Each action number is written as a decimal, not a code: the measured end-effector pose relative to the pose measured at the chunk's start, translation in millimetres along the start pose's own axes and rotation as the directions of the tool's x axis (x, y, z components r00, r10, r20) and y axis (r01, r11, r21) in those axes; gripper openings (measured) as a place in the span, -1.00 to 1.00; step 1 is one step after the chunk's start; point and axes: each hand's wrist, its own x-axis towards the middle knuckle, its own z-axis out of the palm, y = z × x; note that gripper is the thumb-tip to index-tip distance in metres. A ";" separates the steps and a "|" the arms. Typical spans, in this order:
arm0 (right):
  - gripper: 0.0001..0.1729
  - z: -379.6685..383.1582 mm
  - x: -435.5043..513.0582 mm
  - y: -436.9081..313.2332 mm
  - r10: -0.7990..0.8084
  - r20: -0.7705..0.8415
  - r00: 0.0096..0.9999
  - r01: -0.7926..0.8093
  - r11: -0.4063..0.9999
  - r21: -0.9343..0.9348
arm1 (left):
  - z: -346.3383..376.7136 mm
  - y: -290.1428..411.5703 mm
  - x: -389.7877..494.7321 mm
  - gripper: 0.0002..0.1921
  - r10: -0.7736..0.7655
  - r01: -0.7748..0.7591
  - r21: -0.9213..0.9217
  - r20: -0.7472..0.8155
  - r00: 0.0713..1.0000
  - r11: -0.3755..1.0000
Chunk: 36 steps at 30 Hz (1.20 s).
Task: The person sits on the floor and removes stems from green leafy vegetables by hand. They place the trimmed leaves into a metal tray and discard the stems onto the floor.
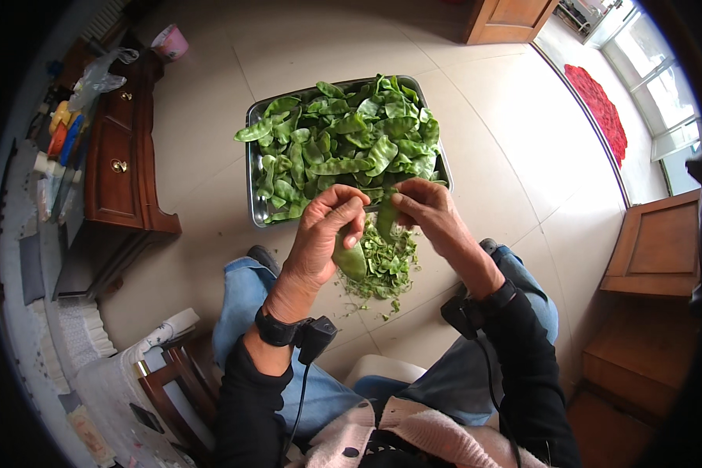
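Observation:
My left hand (327, 225) is closed around a flat green bean pod (351, 261), whose lower end sticks out below the fingers. Between the thumb and fingers of my right hand (426, 205) hangs another flat pod (387, 219). The two hands are a short way apart, just over the near edge of a metal tray (257, 219). Many broad green pods (351, 126) are heaped in that tray. Below my hands, a pile of green trimmings (386, 266) lies on the tiled floor, partly hidden by the pods.
On the left stands a dark wooden cabinet (120, 169) with drawers, and a pink bin (171, 42) is behind it. A wooden chair (178, 380) is at lower left. Wooden furniture (649, 251) stands on the right. A red mat (598, 111) lies beyond the doorway track.

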 end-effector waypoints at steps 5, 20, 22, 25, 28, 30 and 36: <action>-0.50 24.7 -2.1 -3.9 -0.146 0.103 0.984 0.098 0.924 0.369 | -7.0 1.2 -2.9 -0.75 0.130 -0.133 -0.019 -0.104 0.986 0.991; -0.78 12.0 -24.4 -14.1 -0.341 0.072 0.937 0.339 0.845 -0.413 | -4.2 1.2 -0.9 -0.69 0.243 -0.166 0.416 -0.137 0.960 0.894; -0.77 7.6 -24.9 -14.1 -0.448 0.097 0.889 0.431 0.746 -0.507 | -3.6 -2.7 -0.8 -0.75 0.248 -0.141 0.545 -0.127 0.960 0.826; -0.76 3.5 -28.6 -14.7 -0.503 0.159 0.849 0.493 0.648 -0.581 | -2.1 -6.7 0.5 -0.81 0.273 -0.145 0.658 -0.097 0.957 0.739; -0.76 2.7 -28.6 -16.9 -0.540 0.216 0.814 0.550 0.593 -0.588 | 3.2 -10.0 -0.6 -0.81 0.271 -0.211 0.730 0.036 0.962 0.651; -0.77 0.4 -27.4 -19.3 -0.494 0.270 0.826 0.544 0.578 -0.608 | 7.6 -11.9 -0.9 -0.81 0.242 -0.169 0.710 -0.002 0.970 0.683; -0.79 -2.7 -27.3 -20.7 -0.423 0.213 0.881 0.469 0.720 -0.511 | 9.9 -5.7 1.6 -0.82 0.237 -0.226 0.829 0.116 0.964 0.511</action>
